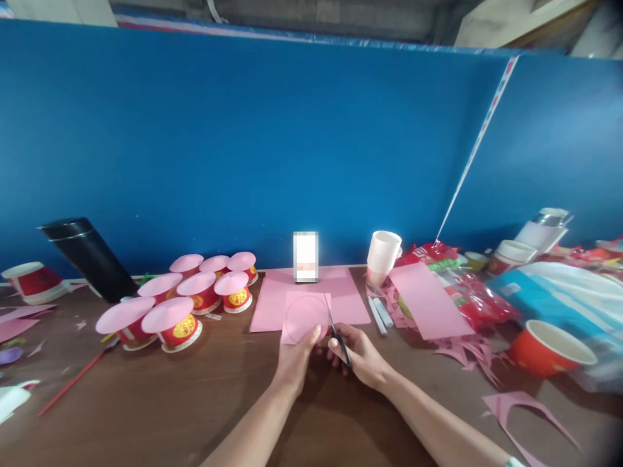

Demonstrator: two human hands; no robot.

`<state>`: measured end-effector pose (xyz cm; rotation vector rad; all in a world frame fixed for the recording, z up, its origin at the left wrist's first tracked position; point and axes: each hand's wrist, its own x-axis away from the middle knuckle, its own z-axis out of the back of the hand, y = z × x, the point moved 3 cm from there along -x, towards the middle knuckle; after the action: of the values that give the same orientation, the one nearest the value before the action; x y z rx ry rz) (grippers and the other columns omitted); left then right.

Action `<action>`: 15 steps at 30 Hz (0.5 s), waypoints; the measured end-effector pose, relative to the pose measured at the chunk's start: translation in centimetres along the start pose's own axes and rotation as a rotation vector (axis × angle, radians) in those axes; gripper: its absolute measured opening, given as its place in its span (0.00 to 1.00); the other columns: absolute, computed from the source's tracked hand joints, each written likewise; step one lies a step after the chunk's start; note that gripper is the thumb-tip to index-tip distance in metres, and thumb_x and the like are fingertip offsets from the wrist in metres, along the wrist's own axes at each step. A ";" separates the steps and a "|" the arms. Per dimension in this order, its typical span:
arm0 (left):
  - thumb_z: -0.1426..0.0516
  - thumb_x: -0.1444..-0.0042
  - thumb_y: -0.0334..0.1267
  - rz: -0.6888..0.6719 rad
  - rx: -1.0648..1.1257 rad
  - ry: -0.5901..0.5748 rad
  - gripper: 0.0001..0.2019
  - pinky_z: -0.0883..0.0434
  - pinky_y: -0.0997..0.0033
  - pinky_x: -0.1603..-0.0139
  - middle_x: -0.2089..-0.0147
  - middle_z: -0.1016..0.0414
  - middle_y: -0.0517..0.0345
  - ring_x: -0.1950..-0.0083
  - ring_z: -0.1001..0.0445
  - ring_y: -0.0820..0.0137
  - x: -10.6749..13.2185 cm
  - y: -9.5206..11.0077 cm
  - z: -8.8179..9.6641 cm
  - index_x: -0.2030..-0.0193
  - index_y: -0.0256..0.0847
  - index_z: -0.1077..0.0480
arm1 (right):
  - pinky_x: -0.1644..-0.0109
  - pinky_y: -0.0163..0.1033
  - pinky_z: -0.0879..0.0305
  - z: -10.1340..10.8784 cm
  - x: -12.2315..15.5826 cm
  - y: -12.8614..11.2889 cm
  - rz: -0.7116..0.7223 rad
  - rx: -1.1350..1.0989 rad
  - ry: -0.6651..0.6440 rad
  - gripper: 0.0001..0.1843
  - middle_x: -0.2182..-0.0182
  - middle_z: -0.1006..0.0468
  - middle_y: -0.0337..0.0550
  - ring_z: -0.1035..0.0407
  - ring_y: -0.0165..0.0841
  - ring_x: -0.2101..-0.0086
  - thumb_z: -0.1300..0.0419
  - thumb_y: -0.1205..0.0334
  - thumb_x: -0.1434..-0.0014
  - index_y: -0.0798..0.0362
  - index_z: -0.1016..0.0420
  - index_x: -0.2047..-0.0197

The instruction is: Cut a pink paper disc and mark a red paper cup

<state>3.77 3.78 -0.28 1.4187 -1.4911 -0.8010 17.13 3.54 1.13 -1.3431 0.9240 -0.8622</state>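
Observation:
My left hand (302,353) pinches the lower edge of a square of pink paper (305,316), thumb on top. A large circle is drawn on that square. In my right hand (361,355) are black-handled scissors (342,344), their blades pointing up at the right edge of the square. Whether the blades are parted is hard to make out. Beyond my hands, larger pink sheets (270,305) lie on the table under the square. A bright phone-like screen (305,256), blurred out, stands upright on them.
Several red paper cups with pink cone tops (175,321) stand left, near a black flask (92,259) and a red brush (73,383). To the right are stacked white cups (383,253), white markers (379,316), pink scraps (525,415), an orange cup (549,350) and a blue package (549,292).

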 end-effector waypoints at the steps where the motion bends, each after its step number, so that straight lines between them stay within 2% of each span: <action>1: 0.38 0.59 0.45 -0.016 -0.004 -0.010 0.15 0.35 0.72 0.73 0.76 0.27 0.55 0.76 0.31 0.72 0.0 0.1 0.0 0.71 0.33 0.27 | 0.83 0.25 0.43 0.0 0.0 0.0 -0.002 0.004 0.003 0.21 0.77 0.29 0.37 0.35 0.25 0.79 0.42 0.48 0.48 0.55 0.33 0.57; 6: 0.39 0.58 0.46 -0.083 -0.026 -0.010 0.15 0.35 0.73 0.75 0.76 0.28 0.55 0.76 0.32 0.72 0.0 0.2 -0.1 0.70 0.33 0.27 | 0.83 0.26 0.43 0.0 0.0 -0.2 0.001 -0.004 0.008 0.22 0.77 0.29 0.37 0.35 0.26 0.79 0.41 0.46 0.49 0.54 0.33 0.57; 15: 0.38 0.59 0.45 -0.072 0.007 -0.024 0.13 0.35 0.73 0.75 0.78 0.29 0.57 0.78 0.33 0.72 0.1 0.3 -0.2 0.72 0.34 0.27 | 0.83 0.26 0.42 0.0 0.0 -0.2 0.010 0.013 -0.001 0.21 0.77 0.30 0.37 0.35 0.26 0.78 0.42 0.47 0.48 0.55 0.34 0.58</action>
<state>3.83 3.75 0.07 1.4796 -1.4691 -0.8607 17.14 3.50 1.33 -1.3268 0.9227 -0.8580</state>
